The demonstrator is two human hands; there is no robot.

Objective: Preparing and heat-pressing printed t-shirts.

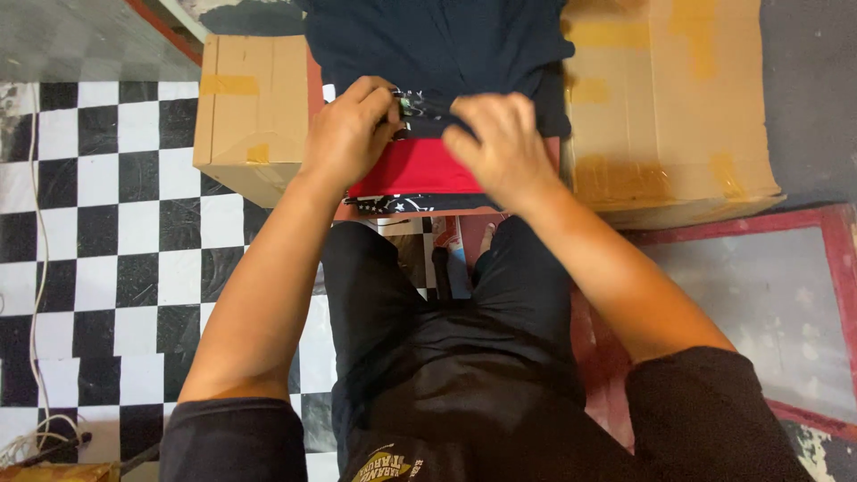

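Note:
A dark navy garment [437,40] lies spread over a red flat surface [415,168] in front of me. My left hand [350,134] pinches a patterned black-and-white fold of cloth [421,105] at the garment's near edge. Just to the right, my right hand [500,143] rests on the same edge, its curled fingers pressing on the fabric. A second strip of patterned cloth [393,204] shows below the red surface.
Taped cardboard boxes stand on both sides, one at the left [250,107] and a larger one at the right [669,107]. The floor is black-and-white checkered tile [116,223]. A white cord [36,295] runs along the left. My knees in dark shorts fill the lower frame.

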